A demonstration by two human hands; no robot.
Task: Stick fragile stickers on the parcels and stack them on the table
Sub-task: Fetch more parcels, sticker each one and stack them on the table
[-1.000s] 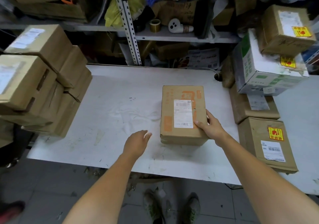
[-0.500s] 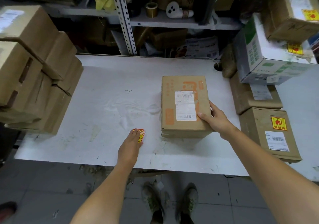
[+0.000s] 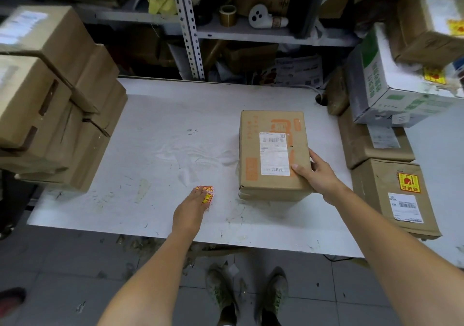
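A brown cardboard parcel [image 3: 273, 155] was noted lying flat at mid-table, its white shipping label facing up and no fragile sticker seen on it yet. The right hand [image 3: 316, 172] was clamped on its near right corner, thumb on the top face, fingers down the side. The left hand [image 3: 192, 209] was laid flat on the table [image 3: 160, 135], fingers together and pressed on a small stack of red-and-yellow fragile stickers [image 3: 207, 195] just left of the parcel; whether one was already pinched could not be told. The parcel was judged stiff and moderately light, best gripped across opposite side faces; the near bottom edge looked slightly split, so lifting from that edge was judged unwise. The stickers were judged thin, limp and prone to clinging together; one would best be peeled by a corner. The table surface was white, scuffed and marked, with bare space left of the parcel. Unstickered brown boxes [image 3: 55, 94] were stacked at the left edge; stickered parcels [image 3: 391, 195] were piled at the right. Cluttered metal shelving [image 3: 251, 32] stood behind, and a grey tiled floor [image 3: 62, 275] below.
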